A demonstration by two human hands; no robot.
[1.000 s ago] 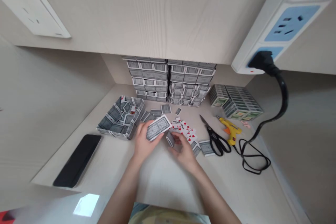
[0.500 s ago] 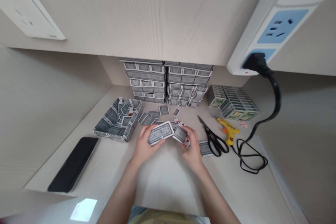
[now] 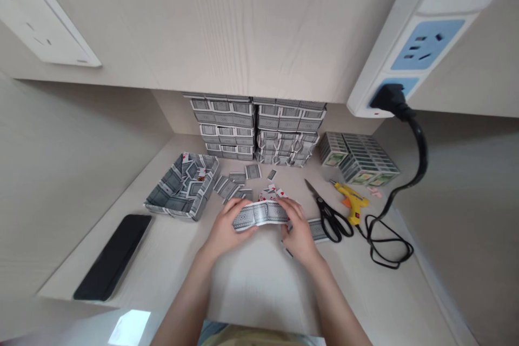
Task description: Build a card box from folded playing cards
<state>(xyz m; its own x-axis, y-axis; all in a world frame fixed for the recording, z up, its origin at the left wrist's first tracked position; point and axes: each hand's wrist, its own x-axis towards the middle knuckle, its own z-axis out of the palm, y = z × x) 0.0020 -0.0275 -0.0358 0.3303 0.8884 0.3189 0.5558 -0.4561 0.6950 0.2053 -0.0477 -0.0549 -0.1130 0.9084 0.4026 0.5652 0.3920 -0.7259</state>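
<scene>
Between both hands I hold a strip of grey-backed playing cards (image 3: pixel 261 213), patterned backs facing up, the pieces meeting or overlapping near the middle. My left hand (image 3: pixel 229 225) grips its left end, thumb below and fingers above. The right end is pinched by my right hand (image 3: pixel 297 231); another card edge shows under that hand. Just beyond the strip lie loose cards with red hearts (image 3: pixel 272 192), partly covered by it. Several more grey-backed cards (image 3: pixel 227 187) are scattered behind my left hand.
An open box made of cards (image 3: pixel 197 208) stands left, near a black phone (image 3: pixel 113 257). Stacked card boxes (image 3: pixel 235 119) rise at the back. To the right lie black scissors (image 3: pixel 332 221), a yellow glue gun (image 3: pixel 353 204) with a cord, and packed card decks (image 3: pixel 365 159). A power strip (image 3: pixel 425 46) hangs above.
My hands have brought the two card pieces together; they were apart and tilted, and now form one level strip. The view has shifted slightly.
</scene>
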